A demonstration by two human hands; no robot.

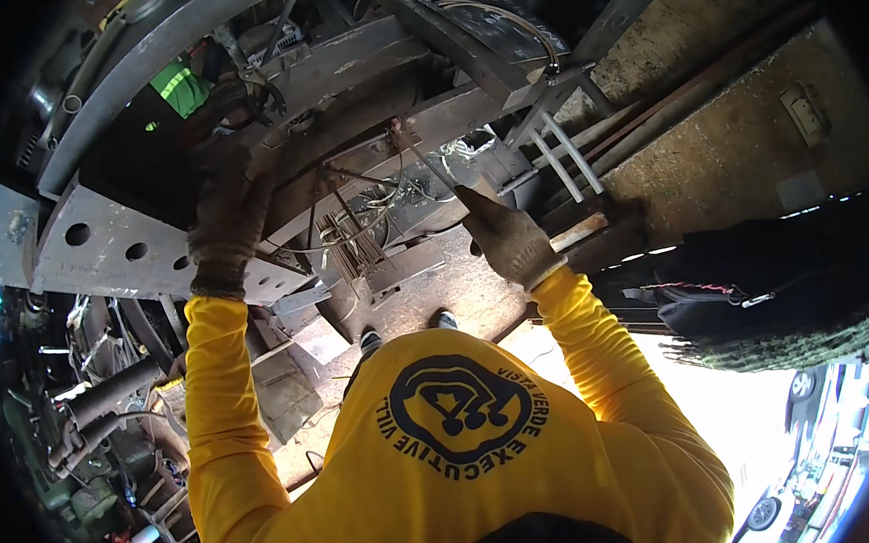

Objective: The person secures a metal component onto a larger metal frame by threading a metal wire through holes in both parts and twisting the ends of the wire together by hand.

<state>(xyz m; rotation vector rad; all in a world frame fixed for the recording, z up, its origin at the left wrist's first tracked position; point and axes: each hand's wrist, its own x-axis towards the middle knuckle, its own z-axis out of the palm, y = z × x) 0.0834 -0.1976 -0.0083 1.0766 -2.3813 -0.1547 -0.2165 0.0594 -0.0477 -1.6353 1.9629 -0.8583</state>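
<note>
My left hand [227, 214], in a dark knitted work glove, rests against the end of a brown steel beam [297, 185]. Its fingers look stretched out, though shadow blurs their tips. A matching glove covers my right hand [511, 240], which is closed around a slim metal rod [436, 168]. That rod slants up and left to a small lump at the beam's edge; I cannot make out what kind of tool it is. Between my hands, a bundle of thin rods [352, 246] and loose wires hang below the beam.
A grey steel channel with round holes [137, 251] lies at left. Machine parts and pipes [92, 398] crowd the lower left. Someone's green high-visibility garment [184, 88] shows beyond the frame. At right are a small metal ladder [571, 156], a brown panel [741, 128] and a dark cloth [759, 284].
</note>
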